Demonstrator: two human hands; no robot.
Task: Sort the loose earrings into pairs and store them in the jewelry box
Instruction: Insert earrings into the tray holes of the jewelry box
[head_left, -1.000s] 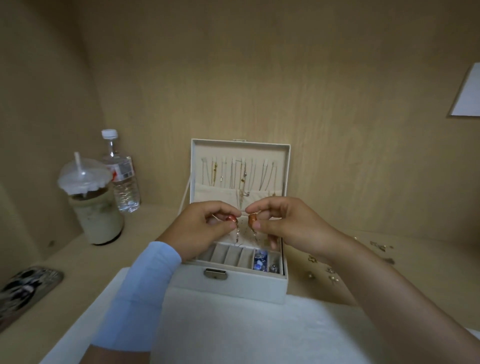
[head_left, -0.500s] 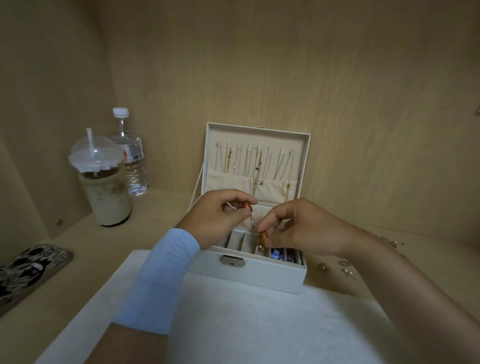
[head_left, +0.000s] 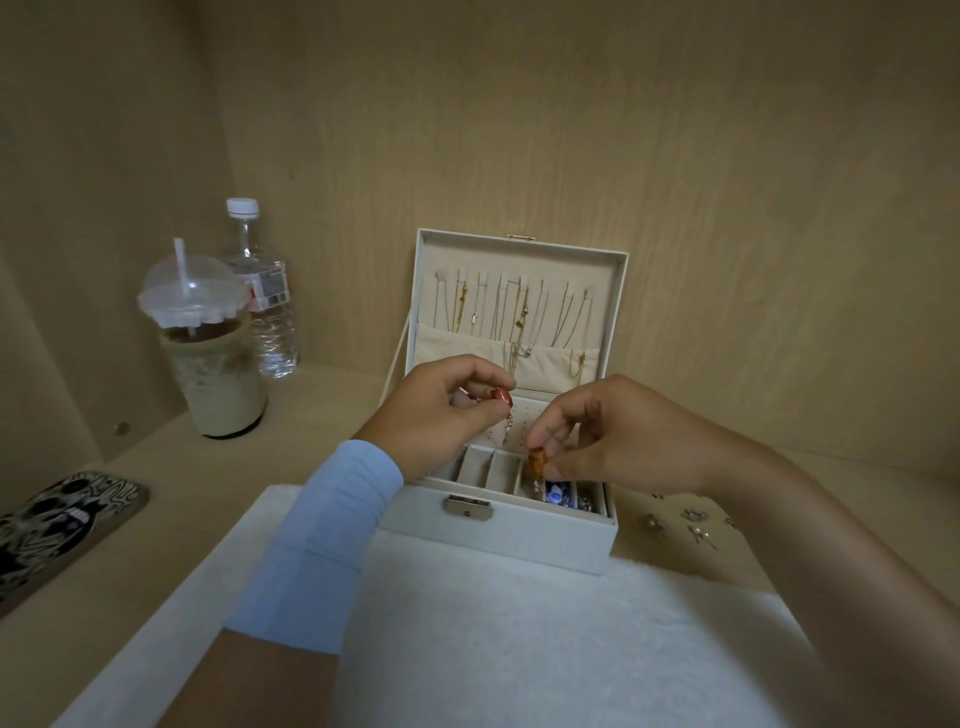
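Note:
The white jewelry box (head_left: 498, 540) stands open on the desk, its lid upright with necklaces hung inside. My left hand (head_left: 436, 415) pinches a red-orange drop earring (head_left: 503, 399) above the box's perforated pad, its small pendant dangling. My right hand (head_left: 613, 436) pinches the matching orange earring (head_left: 538, 461) low over a front compartment. Blue and silver jewelry (head_left: 558, 492) lies in the compartments to the right of it. Several loose earrings (head_left: 693, 525) lie on the desk right of the box.
A white cloth mat (head_left: 519, 634) covers the desk in front of the box. An iced drink cup with straw (head_left: 208, 358) and a water bottle (head_left: 267, 296) stand at the back left. A patterned phone (head_left: 57, 525) lies at the left edge.
My right hand has lowered its orange earring from beside the left hand's earring down toward the front compartments. The left hand stays above the box with its earring.

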